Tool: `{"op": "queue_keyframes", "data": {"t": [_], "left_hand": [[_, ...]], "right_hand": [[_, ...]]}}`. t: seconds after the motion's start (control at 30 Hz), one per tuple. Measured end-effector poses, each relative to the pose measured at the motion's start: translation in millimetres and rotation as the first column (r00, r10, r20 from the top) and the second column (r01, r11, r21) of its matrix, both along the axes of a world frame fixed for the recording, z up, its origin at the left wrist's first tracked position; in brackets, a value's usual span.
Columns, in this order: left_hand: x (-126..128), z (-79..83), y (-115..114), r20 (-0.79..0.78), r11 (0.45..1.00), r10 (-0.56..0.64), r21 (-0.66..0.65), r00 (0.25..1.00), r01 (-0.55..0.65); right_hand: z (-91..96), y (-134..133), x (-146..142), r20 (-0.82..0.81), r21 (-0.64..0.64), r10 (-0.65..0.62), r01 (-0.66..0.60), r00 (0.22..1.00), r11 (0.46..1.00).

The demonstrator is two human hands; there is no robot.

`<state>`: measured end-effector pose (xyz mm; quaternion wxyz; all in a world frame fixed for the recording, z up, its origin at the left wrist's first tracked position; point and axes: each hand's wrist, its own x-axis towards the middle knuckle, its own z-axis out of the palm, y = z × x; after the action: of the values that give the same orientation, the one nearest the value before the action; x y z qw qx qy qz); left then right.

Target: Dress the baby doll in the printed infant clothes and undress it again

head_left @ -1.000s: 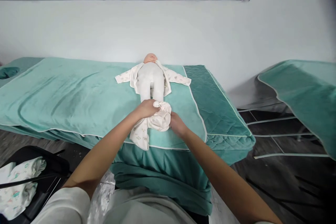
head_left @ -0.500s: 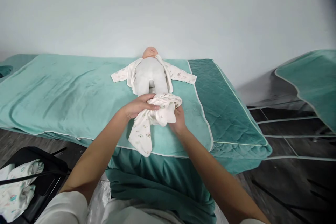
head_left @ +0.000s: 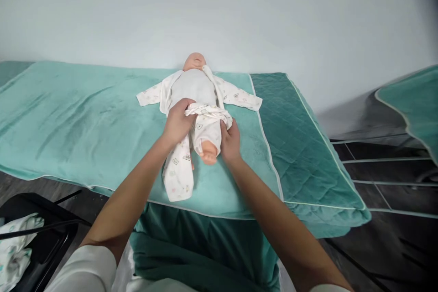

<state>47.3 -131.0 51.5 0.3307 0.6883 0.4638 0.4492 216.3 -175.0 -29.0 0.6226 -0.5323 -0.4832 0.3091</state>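
A baby doll (head_left: 193,84) lies on its back on the bed, its head near the wall. Its arms are in the sleeves of a white printed jacket (head_left: 239,99), which hangs open over the grey torso. White printed baby pants (head_left: 207,130) are bunched round the doll's legs. One foot (head_left: 209,153) sticks out of the leg on the right; the other pant leg lies long and flat toward me. My left hand (head_left: 179,121) pinches the waistband on the left side. My right hand (head_left: 230,139) grips its right side, fingers partly hidden by the cloth.
The bed has a light green blanket (head_left: 85,123) over a darker quilted cover (head_left: 301,146). A black chair (head_left: 51,242) with printed cloth (head_left: 15,251) on it stands at lower left. Green cloth (head_left: 414,105) hangs over a metal frame at right. A white wall is behind.
Both hands have moved up the doll's legs with the pants. The foot on the right now shows through its pant leg. The view has shifted slightly.
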Motion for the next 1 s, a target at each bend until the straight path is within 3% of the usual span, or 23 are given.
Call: {"op": "queue_keyframes", "data": {"t": [0.13, 0.23, 0.3, 0.37, 0.43, 0.5, 0.6, 0.67, 0.8, 0.9, 1.0], "left_hand": [[1, -2.6, 11, -0.029, 0.998, 0.029, 0.052, 0.999, -0.028], [-11, -1.6, 12, 0.049, 0.985, -0.159, -0.058, 0.986, 0.161], [-24, -3.6, 12, 0.148, 0.926, -0.315, -0.169, 0.937, 0.338], [-35, -8.1, 12, 0.289, 0.865, -0.376, -0.23, 0.88, 0.445], [-40, -12.9, 14, 0.423, 0.852, -0.345, -0.233, 0.838, 0.469], [-38, -15.0, 18, 0.507, 0.881, -0.275, -0.208, 0.817, 0.426], [-23, -12.3, 28, 0.539, 0.942, -0.169, -0.157, 0.825, 0.296], [-13, -10.1, 34, 0.542, 0.971, -0.107, -0.121, 0.833, 0.204], [-5, -12.1, 38, 0.468, 0.981, -0.06, -0.135, 0.882, 0.138], [-7, -14.1, 33, 0.383, 0.968, -0.094, -0.18, 0.919, 0.174], [-12, -14.0, 29, 0.411, 0.935, -0.146, -0.241, 0.9, 0.261]], "right_hand": [[1.8, 2, -1, 0.038, -0.026, -0.085, 0.086, 0.996, 0.996], [3.2, 3, 3, 0.05, -0.001, -0.13, 0.131, 0.99, 0.991], [10.6, 5, 8, 0.076, 0.099, -0.089, 0.081, 0.993, 0.992], [27.2, 8, 14, 0.141, 0.175, 0.053, -0.078, 0.989, 0.981], [52.2, 14, 17, 0.245, 0.114, 0.265, -0.299, 0.933, 0.947], [80.0, 25, 16, 0.35, -0.091, 0.482, -0.483, 0.803, 0.871], [107.5, 46, 6, 0.385, -0.353, 0.688, -0.59, 0.616, 0.726], [108.2, 58, 0, 0.328, -0.388, 0.701, -0.586, 0.633, 0.711], [79.7, 70, -6, -0.042, -0.301, 0.576, -0.56, 0.816, 0.772], [61.4, 70, -6, -0.341, -0.199, 0.498, -0.579, 0.797, 0.79], [56.8, 68, -8, -0.492, -0.121, 0.433, -0.552, 0.755, 0.825]]}}
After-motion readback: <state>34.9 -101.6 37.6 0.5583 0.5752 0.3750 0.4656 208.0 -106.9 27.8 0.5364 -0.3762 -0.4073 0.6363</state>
